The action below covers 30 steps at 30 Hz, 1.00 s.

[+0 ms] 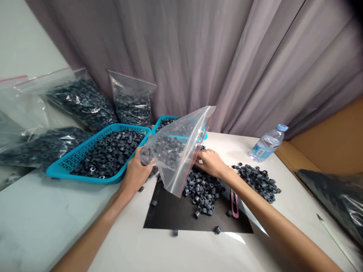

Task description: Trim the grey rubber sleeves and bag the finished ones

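A clear zip-lock bag (172, 166) with a red line along its mouth is tilted over the table, its mouth toward the right. Dark grey ring-shaped plastic pieces are inside it. My left hand (137, 170) is closed around the bag's bottom end. At the mouth, the curled fingers of my right hand (211, 162) meet the red-lined edge; their tips are partly hidden. Below the mouth, a pile of the same grey pieces (205, 190) lies on a black mat (172, 215). Beside the pile is a pink-handled tool (235, 204), partly under my right forearm.
A blue basket (61, 170) of grey pieces stands at left, another blue basket (161, 121) behind the bag. Filled bags (132, 104) lean on the curtain. A second pile (259, 183), a water bottle (268, 145) and a cardboard box (326, 147) are at right.
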{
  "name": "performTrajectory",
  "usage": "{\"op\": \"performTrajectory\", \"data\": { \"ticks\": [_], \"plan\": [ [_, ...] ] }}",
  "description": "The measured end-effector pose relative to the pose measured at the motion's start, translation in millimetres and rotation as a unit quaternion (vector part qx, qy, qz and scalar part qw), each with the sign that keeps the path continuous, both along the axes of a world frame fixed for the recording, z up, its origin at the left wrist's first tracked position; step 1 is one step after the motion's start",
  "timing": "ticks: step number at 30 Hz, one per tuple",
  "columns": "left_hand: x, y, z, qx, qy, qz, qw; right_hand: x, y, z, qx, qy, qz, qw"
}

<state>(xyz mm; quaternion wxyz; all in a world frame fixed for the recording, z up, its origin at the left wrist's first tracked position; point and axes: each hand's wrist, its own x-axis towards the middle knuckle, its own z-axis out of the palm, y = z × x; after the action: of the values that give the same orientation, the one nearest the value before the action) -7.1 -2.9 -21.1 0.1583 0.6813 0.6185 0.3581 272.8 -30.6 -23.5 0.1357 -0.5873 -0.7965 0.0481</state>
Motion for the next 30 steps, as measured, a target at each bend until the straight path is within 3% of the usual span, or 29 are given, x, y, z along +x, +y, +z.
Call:
{"op": "performTrajectory", "data": {
  "ticks": [7,15,21,25,30],
  "plan": [
    [-1,0,-1.3,0.002,-0.009,-0.008,1.0,-1,6,-5.2,-0.01,0.019,0.027,0.999],
    [0,0,-1.3,0.004,-0.01,-0.007,1.0,16,1,1.3,-0.077,0.08,0.09,0.99],
    [0,1,-2.3,0.01,-0.007,-0.005,1.0,53,-12,20.3,-0.057,0.078,0.003,0.995],
    [1,3,-1.7,0.014,-0.002,0.001,1.0,82,-28,35.3,-0.14,0.026,-0.038,0.989],
    [1,6,-2.5,0.017,0.004,0.005,1.0,96,-42,44.8,-0.238,-0.013,-0.049,0.97]
  ]
}}
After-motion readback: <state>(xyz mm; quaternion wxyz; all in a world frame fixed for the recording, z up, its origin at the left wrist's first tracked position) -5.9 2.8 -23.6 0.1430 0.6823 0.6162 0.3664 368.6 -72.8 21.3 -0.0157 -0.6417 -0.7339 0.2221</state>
